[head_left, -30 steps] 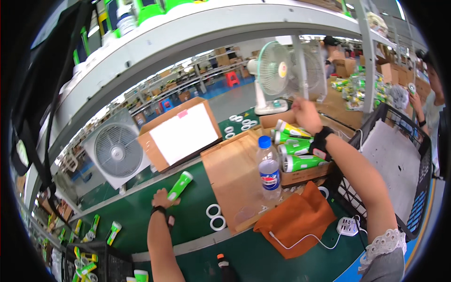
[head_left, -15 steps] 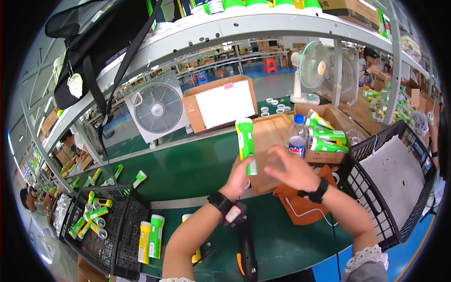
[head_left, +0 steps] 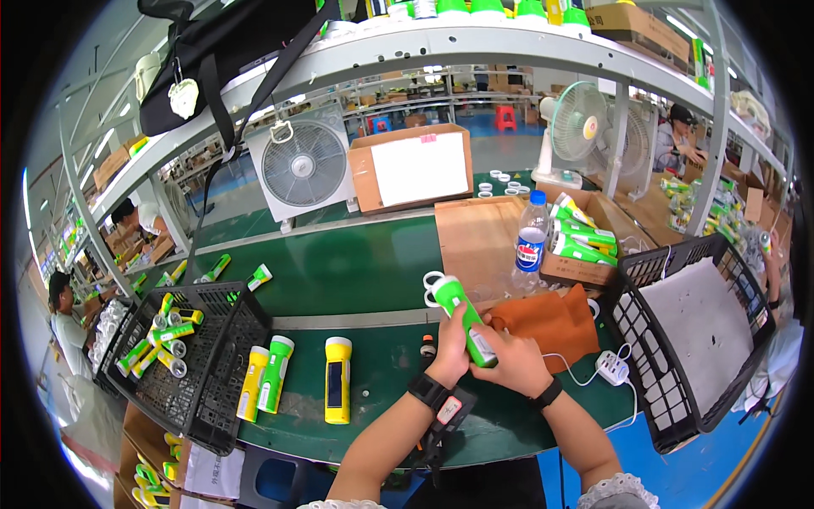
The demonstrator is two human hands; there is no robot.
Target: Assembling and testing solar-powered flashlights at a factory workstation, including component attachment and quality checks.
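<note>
Both hands are closed round a green flashlight (head_left: 460,312), tilted with its upper end away from me and to the left. My left hand (head_left: 451,349) wraps its side, and my right hand (head_left: 515,360) grips near the lower end, partly hiding it. White rings (head_left: 432,288) show at the flashlight's upper end; whether they touch it I cannot tell. On the green bench (head_left: 386,373) to the left stand a yellow flashlight (head_left: 337,382) with a dark panel, a green flashlight (head_left: 275,373) and another yellow one (head_left: 253,383). A dark tool lies partly hidden behind my left wrist.
A black crate (head_left: 191,382) with flashlights stands left; another black crate (head_left: 695,339) stands right. An orange-brown cloth (head_left: 551,318), a white power strip (head_left: 612,367), a bottle (head_left: 530,242) and a carton of flashlights (head_left: 581,267) lie near my right hand. A metal shelf (head_left: 475,47) crosses above.
The flashlight has come lower and nearer, from upright in my left hand to tilted between both hands. My right hand, spread and apart before, now grips it. The view has shifted.
</note>
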